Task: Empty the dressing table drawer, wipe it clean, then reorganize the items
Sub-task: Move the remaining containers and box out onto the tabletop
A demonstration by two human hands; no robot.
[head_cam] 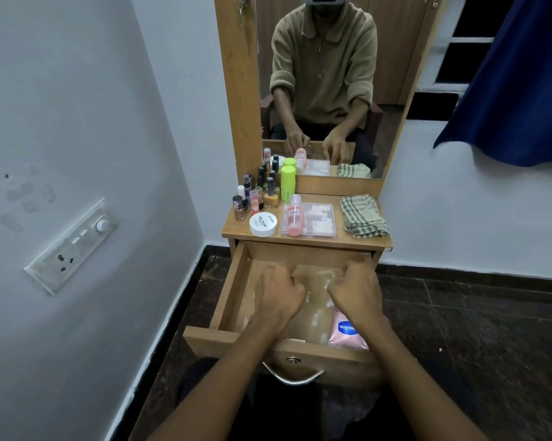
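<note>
Both forearms come in from the bottom edge and reach into the open drawer [233, 281] of the dressing table [236, 229].

Left hand [276, 294] and right hand [357, 289] both have fingers curled round the far corners of a clear plastic box [316, 300] lying flat on the drawer floor; it looks to hold small pale pieces, contents too faint to name. Hands sit side by side, well apart from the drawer walls, left hand near the middle, right hand toward the right side.

Step in hand, as I read it: emptying, nearly done. Only two things left in the drawer: the clear box and a pink Vaseline tube [348, 334] in the near right corner, just below the right wrist and touching the box edge.

Next move calls for lifting the box level with both hands and clearing the drawer front, then finding a spot on top. Tabletop is crowded: checked cloth [362, 216] on the right, a second clear case [316, 219] with a pink bottle [293, 218] on it in the middle, white jar [263, 224] beside that, green-capped bottle [288, 184] behind, nail polish bottles [258, 195] clustered far left.

Cloth untouched, so wiping not yet started.
</note>
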